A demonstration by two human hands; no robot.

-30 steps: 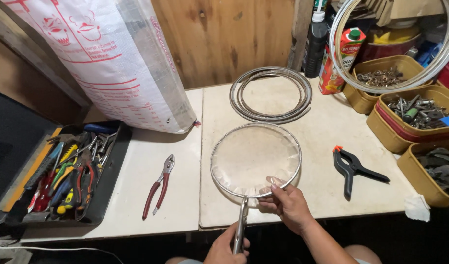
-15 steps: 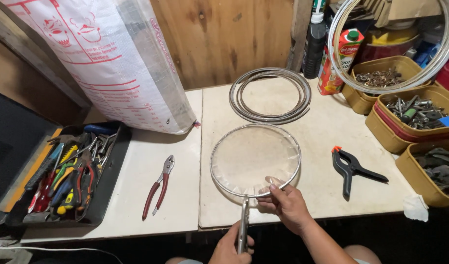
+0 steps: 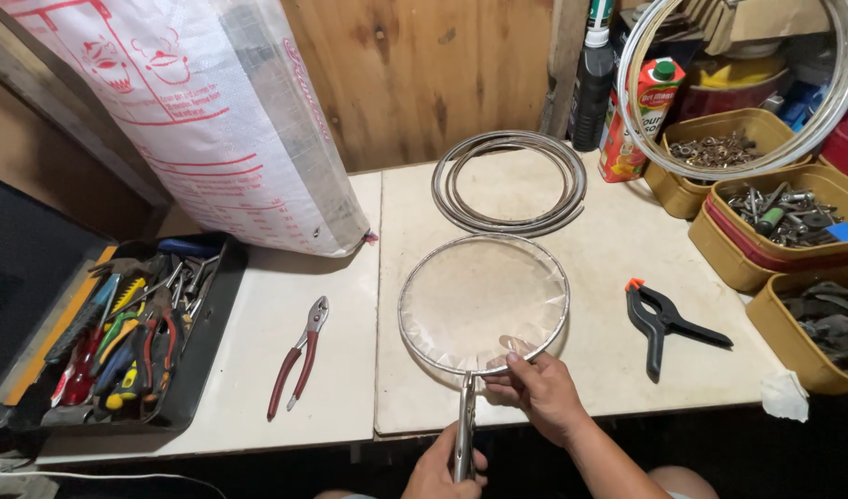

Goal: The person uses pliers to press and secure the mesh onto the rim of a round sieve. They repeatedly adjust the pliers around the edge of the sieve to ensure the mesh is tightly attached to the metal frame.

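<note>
Your left hand (image 3: pixel 442 471) is closed around the metal handle (image 3: pixel 465 420) of the round mesh strainer (image 3: pixel 484 300), keeping it flat on the white table (image 3: pixel 618 240), while your right hand (image 3: pixel 539 388) pinches its near rim with fingers (image 3: pixel 514 349) curled, steadying the wire hoop.
</note>
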